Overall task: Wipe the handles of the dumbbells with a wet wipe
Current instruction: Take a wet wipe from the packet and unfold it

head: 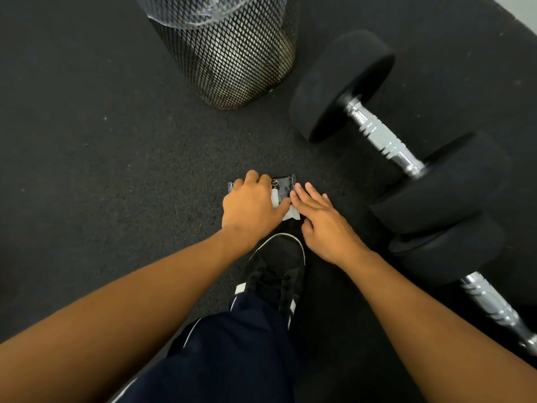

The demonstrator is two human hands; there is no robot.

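Hands [250,205] on wipe packet [283,186].

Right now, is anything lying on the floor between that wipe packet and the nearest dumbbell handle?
Nothing visible. Only bare floor separates the wipe packet, under both hands, from the chrome handle of the dumbbell to its right.

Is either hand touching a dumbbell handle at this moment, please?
No, the left hand and right hand are both down at the wipe packet on the floor, apart from the dumbbell handle.
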